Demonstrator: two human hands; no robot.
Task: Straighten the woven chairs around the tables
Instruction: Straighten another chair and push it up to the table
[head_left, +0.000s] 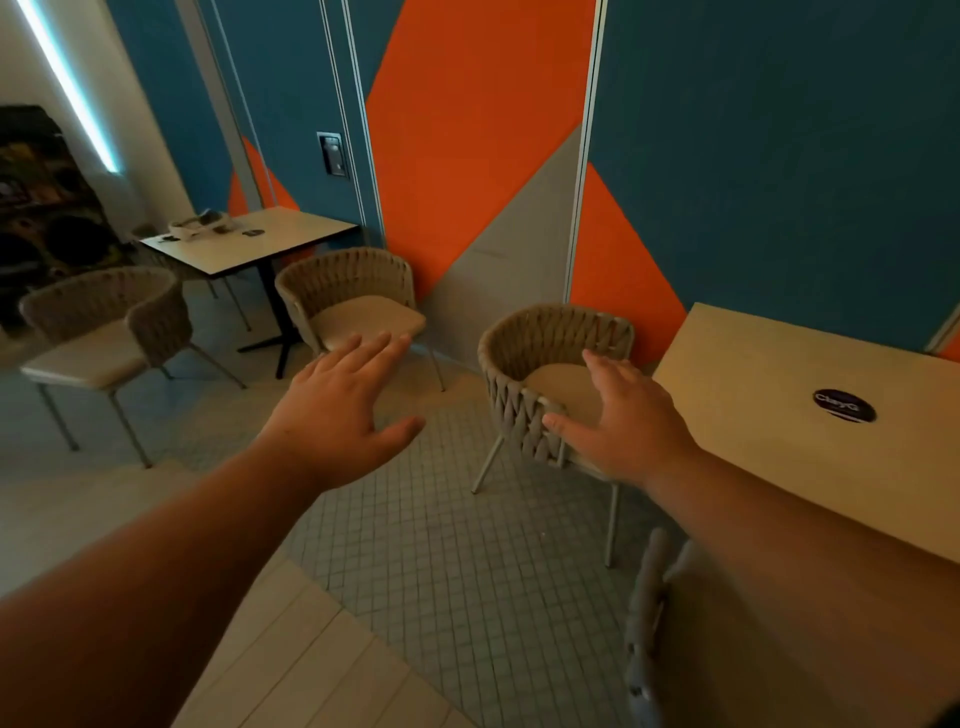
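A woven chair (524, 358) with a pale seat cushion stands beside the near table (769, 410), turned at an angle to it. My right hand (618, 421) reaches out open in front of this chair's seat, fingers spread, holding nothing. My left hand (343, 405) is stretched forward, open, above the tiled floor, short of a second woven chair (353, 296). A third woven chair (104, 327) stands at the left. Both of those sit by the far table (291, 234).
The blue, orange and grey panelled wall (467, 156) runs behind the chairs. A white headset (200, 224) and small dark items lie on the far table. A round dark sticker (844, 405) marks the near table. Another chair's back (649, 623) shows at bottom right. Grey tiled floor (441, 545) lies between.
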